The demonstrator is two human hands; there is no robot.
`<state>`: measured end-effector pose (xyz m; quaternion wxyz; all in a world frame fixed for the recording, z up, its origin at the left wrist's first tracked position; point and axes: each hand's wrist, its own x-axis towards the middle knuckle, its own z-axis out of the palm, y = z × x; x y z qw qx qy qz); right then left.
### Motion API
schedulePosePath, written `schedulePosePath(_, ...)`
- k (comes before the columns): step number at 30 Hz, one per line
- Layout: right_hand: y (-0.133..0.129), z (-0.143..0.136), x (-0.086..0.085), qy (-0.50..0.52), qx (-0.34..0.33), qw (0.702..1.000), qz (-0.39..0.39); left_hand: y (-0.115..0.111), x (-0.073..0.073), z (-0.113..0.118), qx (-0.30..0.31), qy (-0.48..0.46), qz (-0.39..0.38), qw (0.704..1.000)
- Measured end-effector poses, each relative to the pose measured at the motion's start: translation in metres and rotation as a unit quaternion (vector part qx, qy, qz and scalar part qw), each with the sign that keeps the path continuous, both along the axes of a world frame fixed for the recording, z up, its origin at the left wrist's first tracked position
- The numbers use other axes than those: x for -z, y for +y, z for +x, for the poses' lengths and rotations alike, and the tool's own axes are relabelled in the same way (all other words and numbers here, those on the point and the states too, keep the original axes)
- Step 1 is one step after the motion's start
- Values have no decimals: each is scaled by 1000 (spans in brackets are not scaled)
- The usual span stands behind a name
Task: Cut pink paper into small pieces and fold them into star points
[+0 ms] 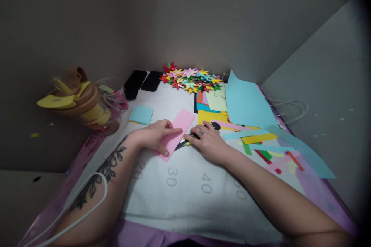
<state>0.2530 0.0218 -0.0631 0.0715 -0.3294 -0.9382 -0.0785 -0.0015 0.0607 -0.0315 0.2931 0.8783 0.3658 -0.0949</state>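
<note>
A folded-looking pink paper strip [184, 117] lies slanted on the white numbered mat [185, 200]. My left hand [158, 137] rests on its left side, thumb and forefinger spread apart and pressing the paper flat. Just right of the strip, my right hand [207, 141] lies palm down with bent, parted fingers over scissors [182, 144] with dark handles. The scissors' blades point down-left to the pink paper's edge; part of them is hidden under my fingers.
Light blue squares [141, 114] lie at the left, two black phone-like objects [152, 81] behind. Folded paper stars [191, 79] are heaped at the back. Coloured strips [259, 138] and a big blue sheet [249, 100] cover the right. A lidded cup [95, 114] stands far left.
</note>
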Motion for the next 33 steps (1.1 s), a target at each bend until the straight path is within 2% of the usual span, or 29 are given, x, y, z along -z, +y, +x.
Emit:
schedulePosePath(4,-3,0,-2,-6,2,1000,-7,-3,-3,1,7,45,28,999)
schedulePosePath(10,-5,-4,-7,-7,-5,1000,-20,-4,-4,3,14,60,31,998)
schedulePosePath(19,-7,-6,-10,-16,-17,999,-26,-3,0,3,13,55,35,998)
schedulePosePath(26,-11,-5,-13,-17,-10,999,-36,-5,-4,4,17,56,40,997)
schedulePosePath(33,-20,-11,-11,4,-46,998,-39,-3,1,3,22,49,41,998)
